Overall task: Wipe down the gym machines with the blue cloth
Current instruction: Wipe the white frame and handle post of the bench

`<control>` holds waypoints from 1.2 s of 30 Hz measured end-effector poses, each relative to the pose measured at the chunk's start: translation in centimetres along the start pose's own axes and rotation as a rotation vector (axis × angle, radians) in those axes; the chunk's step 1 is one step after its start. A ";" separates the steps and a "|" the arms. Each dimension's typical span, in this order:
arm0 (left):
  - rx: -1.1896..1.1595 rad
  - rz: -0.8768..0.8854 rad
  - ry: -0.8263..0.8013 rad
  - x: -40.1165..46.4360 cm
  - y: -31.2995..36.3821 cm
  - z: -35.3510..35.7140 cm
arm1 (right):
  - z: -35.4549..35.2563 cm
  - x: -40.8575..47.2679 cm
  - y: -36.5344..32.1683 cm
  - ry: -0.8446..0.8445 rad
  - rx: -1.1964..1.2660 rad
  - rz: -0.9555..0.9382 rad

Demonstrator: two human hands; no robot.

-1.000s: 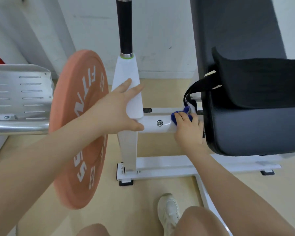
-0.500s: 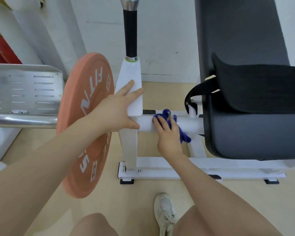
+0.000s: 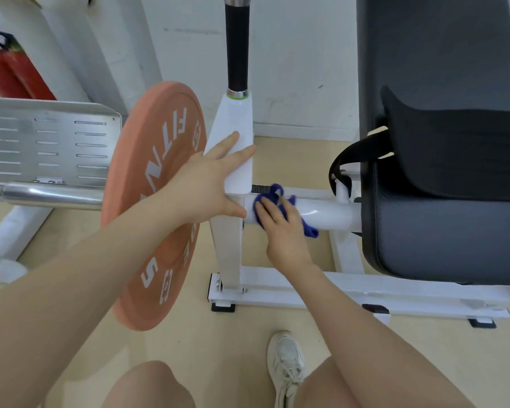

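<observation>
Person, head-camera view: both forearms bare, no sleeves in frame; thin gold ring (image 3: pixel 279 218) on one finger of right hand (image 3: pixel 283 228); left hand (image 3: pixel 209 187) unadorned; knees bare; one white lace-up sneaker (image 3: pixel 286 366) at 6 o'clock

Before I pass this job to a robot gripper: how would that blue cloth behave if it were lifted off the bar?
Probably floppy: the blue cloth lies bunched over the round white bar, one end drooping below it. Likely light, since the right hand moves it with flat fingers alone. It may slide easily on the bar's glossy paint, so pinching a fold seems safer.
</observation>
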State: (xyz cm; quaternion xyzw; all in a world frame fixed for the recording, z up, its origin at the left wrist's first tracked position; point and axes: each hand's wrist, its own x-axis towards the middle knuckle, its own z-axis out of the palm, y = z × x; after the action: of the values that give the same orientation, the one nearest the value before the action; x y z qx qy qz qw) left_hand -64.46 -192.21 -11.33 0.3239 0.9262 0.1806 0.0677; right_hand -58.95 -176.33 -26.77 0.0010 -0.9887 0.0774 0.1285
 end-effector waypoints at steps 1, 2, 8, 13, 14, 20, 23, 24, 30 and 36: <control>-0.001 0.002 0.001 0.0 0.0 0.0 | 0.0 0.0 -0.1 -0.024 -0.033 -0.106; -0.002 0.003 0.001 0.0 0.0 -0.1 | -0.2 0.1 0.3 -0.018 -0.071 -0.173; 0.048 0.004 0.040 -0.2 0.2 0.2 | -0.1 0.1 1.1 0.101 -0.016 0.147; 0.012 0.039 0.273 -1.6 0.0 1.3 | -1.2 -0.9 4.5 0.112 -0.099 0.112; 0.022 0.063 0.346 -2.1 -0.1 1.8 | -1.6 -1.7 6.0 0.114 -0.086 0.213; -0.031 0.163 0.511 -2.4 -1.5 3.2 | -2.4 -1.1 5.1 0.109 -0.075 0.425; -0.017 0.169 0.489 -2.3 -1.2 2.8 | -2.0 0.2 2.7 -0.057 0.009 0.144; -0.005 0.175 0.477 -2.4 -1.2 2.8 | -2.1 0.3 2.8 -0.099 0.010 0.089; 0.047 0.185 0.416 -3.3 -1.4 2.5 | -3.6 0.7 3.6 -0.089 -0.057 0.326; 0.239 0.281 0.484 -6.7 -2.8 1.7 | -1.2 1.6 0.0 -0.212 0.101 -0.107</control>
State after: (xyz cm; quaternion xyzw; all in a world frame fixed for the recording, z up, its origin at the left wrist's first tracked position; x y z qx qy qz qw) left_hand -60.40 -197.92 -13.85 0.4022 0.8762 0.1499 -0.2190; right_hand -60.14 -176.09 -25.19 0.0684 -0.9901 0.1198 0.0270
